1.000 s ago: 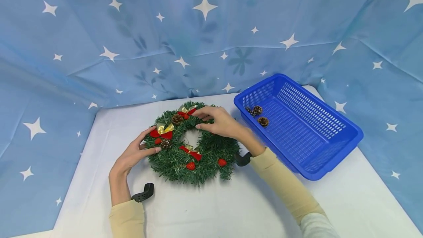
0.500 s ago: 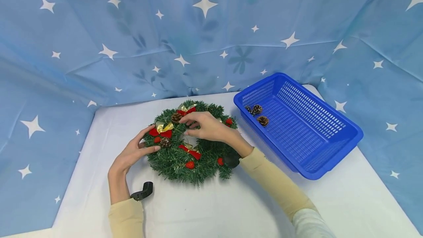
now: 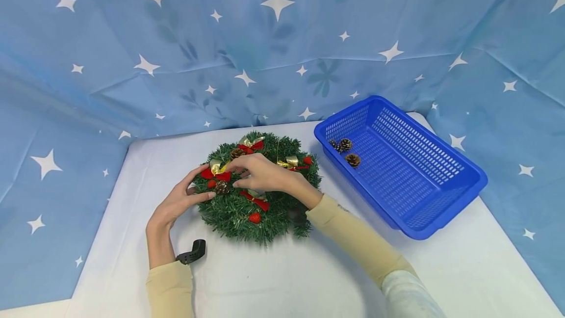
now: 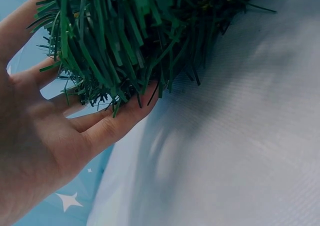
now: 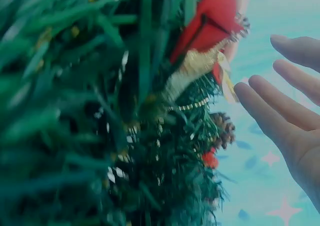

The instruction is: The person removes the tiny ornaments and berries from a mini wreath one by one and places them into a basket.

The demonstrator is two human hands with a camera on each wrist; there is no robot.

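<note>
A green tinsel wreath (image 3: 240,225) lies on the white table, dressed with red and gold bows, red berries and pine cones. My left hand (image 3: 176,205) grips its left edge, thumb on top beside a pine cone (image 3: 221,188); in the left wrist view, fingers (image 4: 120,121) reach beneath the greenery. Over the wreath's middle is my right hand (image 3: 262,175), its fingertips near the left red-and-gold bow (image 3: 216,175). Nothing shows between those fingers (image 5: 265,106) in the right wrist view, where they look relaxed and apart from the wreath. My right hand covers the wreath's centre.
A blue plastic basket (image 3: 423,229) stands on the right of the table with a few pine cones (image 3: 352,160) at its left end. Blue star-patterned cloth (image 3: 273,38) hangs behind and at the sides. Black wrist camera mounts sit close to the hands.
My right hand has moved left and slightly toward me, from the upper bow past the brown pine cone to near the left bow. My left hand has kept its place on the wreath's edge.
</note>
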